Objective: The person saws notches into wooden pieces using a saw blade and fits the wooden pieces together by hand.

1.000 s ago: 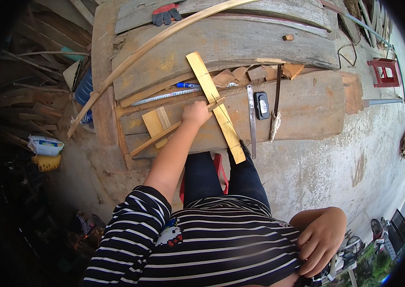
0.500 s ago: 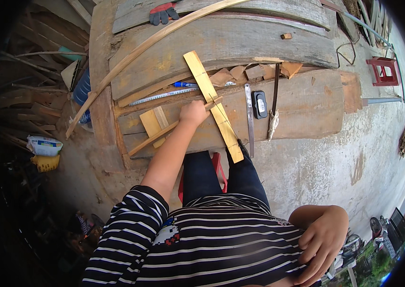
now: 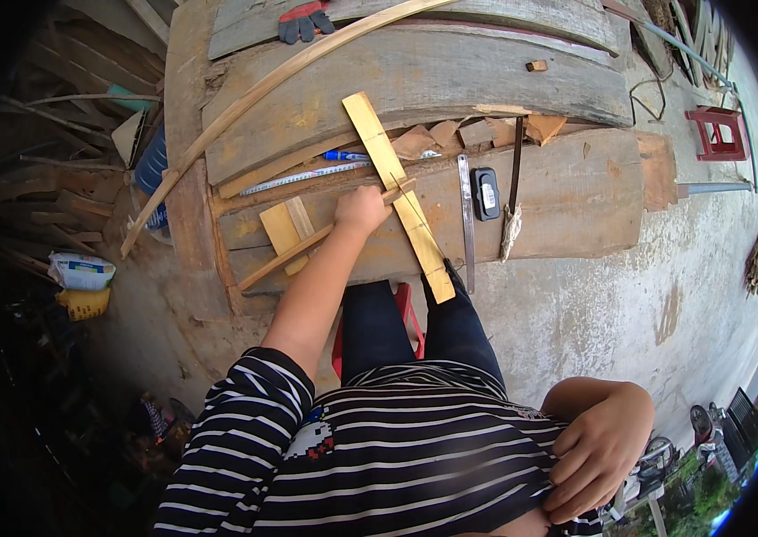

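Observation:
My left hand (image 3: pixel 357 213) is closed on a thin wooden stick (image 3: pixel 307 242), which lies crosswise over a pale yellow board (image 3: pixel 428 259) with dark marks. My right hand (image 3: pixel 598 443) has curled fingers on the hem of my striped shirt (image 3: pixel 433 421). Around the board are a small wooden panel (image 3: pixel 281 228), a blue marker (image 3: pixel 343 155), a white measuring strip (image 3: pixel 289 179), a steel ruler (image 3: pixel 466 224), a black case (image 3: pixel 486 192) and a dark metal bar (image 3: pixel 516 161) with a cloth-wrapped end.
Weathered planks (image 3: pixel 576 197) form the work surface, with a long batten (image 3: pixel 263 89), a red-grey glove (image 3: pixel 303 20) and a small block (image 3: pixel 536 66). Scrap wood (image 3: pixel 75 206) and sacks (image 3: pixel 81 277) lie left, a red stool (image 3: pixel 716 134) right.
The surroundings have shifted slightly up and left in view. My left hand keeps its grip. My right hand has shifted a little on the shirt, and more skin shows below the hem.

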A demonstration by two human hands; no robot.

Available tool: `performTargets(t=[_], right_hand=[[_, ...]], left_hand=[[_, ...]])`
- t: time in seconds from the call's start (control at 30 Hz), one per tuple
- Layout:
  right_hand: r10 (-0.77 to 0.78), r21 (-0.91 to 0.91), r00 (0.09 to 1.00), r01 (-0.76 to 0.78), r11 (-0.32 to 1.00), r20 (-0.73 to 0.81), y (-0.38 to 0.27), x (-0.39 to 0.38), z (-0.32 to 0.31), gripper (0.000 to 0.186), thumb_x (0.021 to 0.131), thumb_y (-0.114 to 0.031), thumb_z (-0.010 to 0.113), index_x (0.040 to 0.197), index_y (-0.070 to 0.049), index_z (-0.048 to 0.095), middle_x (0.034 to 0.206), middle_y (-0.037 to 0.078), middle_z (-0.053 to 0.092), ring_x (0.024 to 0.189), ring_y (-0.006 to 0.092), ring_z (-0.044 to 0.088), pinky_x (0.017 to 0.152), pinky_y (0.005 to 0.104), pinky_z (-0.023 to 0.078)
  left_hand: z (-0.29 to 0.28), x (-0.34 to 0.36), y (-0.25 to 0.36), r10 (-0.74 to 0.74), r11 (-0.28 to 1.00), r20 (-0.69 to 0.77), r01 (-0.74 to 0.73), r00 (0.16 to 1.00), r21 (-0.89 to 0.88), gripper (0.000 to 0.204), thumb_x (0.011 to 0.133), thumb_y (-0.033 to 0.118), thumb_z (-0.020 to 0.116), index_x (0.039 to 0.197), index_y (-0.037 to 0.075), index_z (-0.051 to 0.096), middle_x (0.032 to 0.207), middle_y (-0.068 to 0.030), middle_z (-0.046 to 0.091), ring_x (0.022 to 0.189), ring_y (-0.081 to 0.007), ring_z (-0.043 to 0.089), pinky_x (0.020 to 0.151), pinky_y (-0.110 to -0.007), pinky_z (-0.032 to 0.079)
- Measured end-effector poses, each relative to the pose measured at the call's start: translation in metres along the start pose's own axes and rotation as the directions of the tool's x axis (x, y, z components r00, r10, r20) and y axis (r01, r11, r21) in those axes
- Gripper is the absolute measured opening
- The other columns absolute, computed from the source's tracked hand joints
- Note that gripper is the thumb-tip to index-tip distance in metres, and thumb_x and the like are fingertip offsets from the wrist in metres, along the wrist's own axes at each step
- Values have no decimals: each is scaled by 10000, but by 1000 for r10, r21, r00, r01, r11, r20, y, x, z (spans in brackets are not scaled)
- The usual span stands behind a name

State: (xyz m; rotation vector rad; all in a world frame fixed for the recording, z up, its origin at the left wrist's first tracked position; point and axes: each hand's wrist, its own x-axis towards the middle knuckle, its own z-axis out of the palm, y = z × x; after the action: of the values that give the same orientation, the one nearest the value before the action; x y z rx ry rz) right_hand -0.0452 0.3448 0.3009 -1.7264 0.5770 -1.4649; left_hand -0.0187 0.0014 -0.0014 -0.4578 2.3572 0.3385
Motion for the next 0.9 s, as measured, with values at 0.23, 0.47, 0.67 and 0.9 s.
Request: performTargets(t=[0.23,0.47,0.67,0.9], right_hand=[[-53,49,970,43,998,236,6,-1,-2,289,960,-245,516,1093,-17,635,904,9,597,699,109,547,575,254,398],[109,94,925,-80,992,-365,65,38,-16,205,914,-192,597,1002,-16,656,903,79,626,777,234,613,658,335,477],[721,155,569,-732,663,-395,169,124,17,442,935,-403,579,1040,27,576,951,178,620,888,355,612,777,408,490],[386,139,587,-421,896,-712,193,148,40,290,1009,-202,495,844,27,561,780,139,539,753,284,539,742,362,451]], left_hand=[[-3,-2,2,-1,1000,16,1,1000,-5,379,800,372,666,1057,96,692,1026,-166,700,958,-324,680,839,-434,550],[-1,-1,1,-4,1000,-2,4,1000,-19,381,786,376,660,1068,123,701,1010,-171,702,949,-325,682,841,-443,549],[-3,-1,0,26,999,-5,-26,1000,-32,378,789,372,655,1046,98,704,1007,-171,702,940,-327,684,832,-448,552],[0,-1,-5,44,997,-13,-45,999,-69,358,786,333,657,1011,58,703,997,-175,701,926,-344,686,816,-446,558]])
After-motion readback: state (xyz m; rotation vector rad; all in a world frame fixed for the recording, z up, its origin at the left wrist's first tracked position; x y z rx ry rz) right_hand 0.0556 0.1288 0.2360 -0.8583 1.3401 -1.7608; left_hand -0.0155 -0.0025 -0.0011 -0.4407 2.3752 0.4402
